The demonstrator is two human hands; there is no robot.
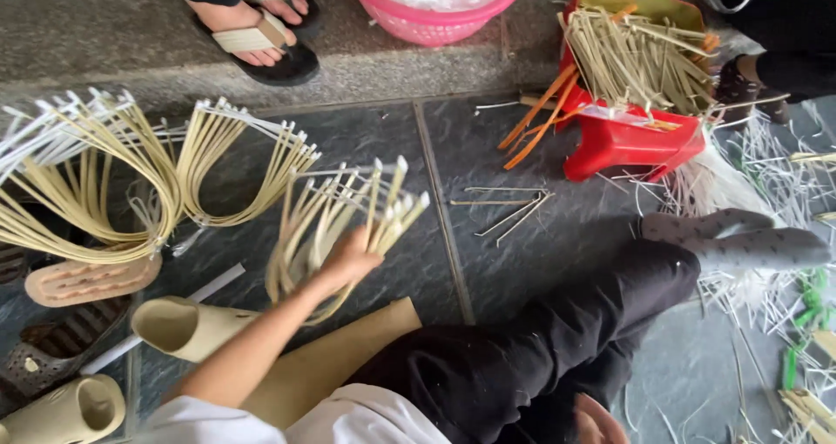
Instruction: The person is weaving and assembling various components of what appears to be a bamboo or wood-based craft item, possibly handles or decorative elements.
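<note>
Left hand (pixel 348 257) out over the tiled floor (pixel 557 244), fingers clenched round a bent bundle of pale strips (pixel 335 222). Right hand (pixel 596 422) low beside the knee, fingers' state unclear.

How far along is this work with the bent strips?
Two bent bundles already lie on the tiled floor. The left hand holds another bent bundle of pale strips. The right hand rests low by the leg. Straight strips remain heaped on the red stool.

White short sleeve, black trousers, grey socks
</note>
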